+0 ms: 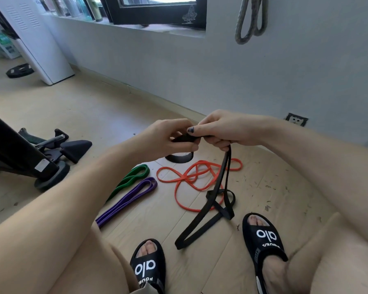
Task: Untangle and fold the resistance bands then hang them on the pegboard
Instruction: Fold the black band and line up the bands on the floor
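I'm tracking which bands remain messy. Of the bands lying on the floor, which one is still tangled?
The orange band, sprawled in crossing loops. The green band and purple band beside it lie folded flat.

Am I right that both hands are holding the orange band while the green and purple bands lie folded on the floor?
Not quite: in the head view both the left hand and right hand hold the black band. The orange band lies loose on the floor beside the folded green band and purple band.
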Action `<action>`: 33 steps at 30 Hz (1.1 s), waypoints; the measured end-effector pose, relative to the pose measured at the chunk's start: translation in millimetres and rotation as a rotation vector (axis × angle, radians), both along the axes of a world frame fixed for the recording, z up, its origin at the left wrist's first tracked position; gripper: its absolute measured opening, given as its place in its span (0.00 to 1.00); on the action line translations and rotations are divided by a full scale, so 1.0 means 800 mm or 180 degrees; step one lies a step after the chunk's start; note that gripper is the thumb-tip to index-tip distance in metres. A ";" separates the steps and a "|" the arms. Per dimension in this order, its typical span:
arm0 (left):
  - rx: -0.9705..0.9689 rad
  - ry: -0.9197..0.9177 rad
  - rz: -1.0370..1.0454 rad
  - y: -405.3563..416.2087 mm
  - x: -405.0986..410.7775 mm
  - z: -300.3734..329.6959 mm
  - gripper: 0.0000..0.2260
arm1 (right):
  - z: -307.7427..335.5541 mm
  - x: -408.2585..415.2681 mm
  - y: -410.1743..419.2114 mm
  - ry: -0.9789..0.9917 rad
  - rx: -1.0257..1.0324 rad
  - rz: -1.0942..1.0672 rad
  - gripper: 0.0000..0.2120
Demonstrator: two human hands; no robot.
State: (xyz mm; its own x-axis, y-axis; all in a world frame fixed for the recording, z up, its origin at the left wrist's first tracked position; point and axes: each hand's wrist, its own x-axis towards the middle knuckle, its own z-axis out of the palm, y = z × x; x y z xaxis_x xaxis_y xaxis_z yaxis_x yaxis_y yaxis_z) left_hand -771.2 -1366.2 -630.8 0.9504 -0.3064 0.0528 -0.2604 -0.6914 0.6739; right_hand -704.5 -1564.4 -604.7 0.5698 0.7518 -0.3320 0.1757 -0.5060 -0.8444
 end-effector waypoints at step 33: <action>0.1271 0.1124 0.0297 0.083 -0.015 -0.025 0.14 | 0.002 0.004 -0.005 -0.1372 0.0023 -0.0399 0.06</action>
State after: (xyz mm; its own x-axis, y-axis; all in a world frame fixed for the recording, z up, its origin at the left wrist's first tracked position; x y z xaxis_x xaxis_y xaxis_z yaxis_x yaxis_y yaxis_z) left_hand -782.9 -1300.0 -651.1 0.9134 -0.1507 -0.3781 0.0092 -0.9210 0.3894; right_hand -701.4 -1568.1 -603.3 0.7417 0.6696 -0.0394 0.4499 -0.5402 -0.7112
